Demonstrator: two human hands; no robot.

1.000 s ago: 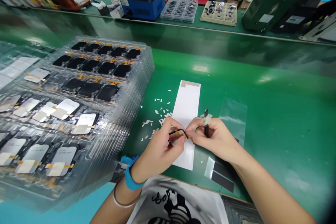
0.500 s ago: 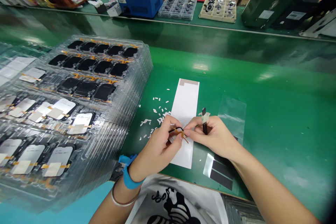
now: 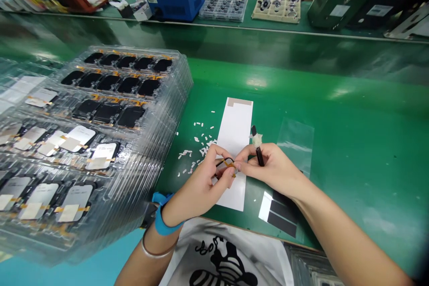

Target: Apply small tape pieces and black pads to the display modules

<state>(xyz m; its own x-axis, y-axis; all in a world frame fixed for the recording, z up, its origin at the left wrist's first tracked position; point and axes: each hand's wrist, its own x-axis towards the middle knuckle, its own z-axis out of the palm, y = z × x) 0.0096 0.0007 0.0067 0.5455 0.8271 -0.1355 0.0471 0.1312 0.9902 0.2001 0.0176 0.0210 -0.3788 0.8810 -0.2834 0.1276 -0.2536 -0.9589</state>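
Observation:
My left hand (image 3: 208, 178) is closed around a small black-edged display module (image 3: 219, 163), mostly hidden by the fingers. An orange flex cable (image 3: 229, 164) sticks out of it. With thumb and forefinger, my right hand (image 3: 268, 163) pinches at the module's right edge by the cable. A slim black tool (image 3: 257, 146) with whitish tape wrapped round it stands up out of the same hand; its kind cannot be made out. Both hands are above a white strip sheet (image 3: 236, 123) lying on the green bench.
Stacked clear trays (image 3: 174, 98) of display modules fill the left. Small white scraps (image 3: 203, 147) lie beside the sheet. To the right are a clear plastic film (image 3: 295, 143) and black strips (image 3: 281, 221). A blue box (image 3: 174, 0) and parts trays (image 3: 224, 5) stand on the back shelf.
The module has turned slightly in my left hand, and its orange cable shows differently. The black tool in my right hand leans further left. The view has shifted a little.

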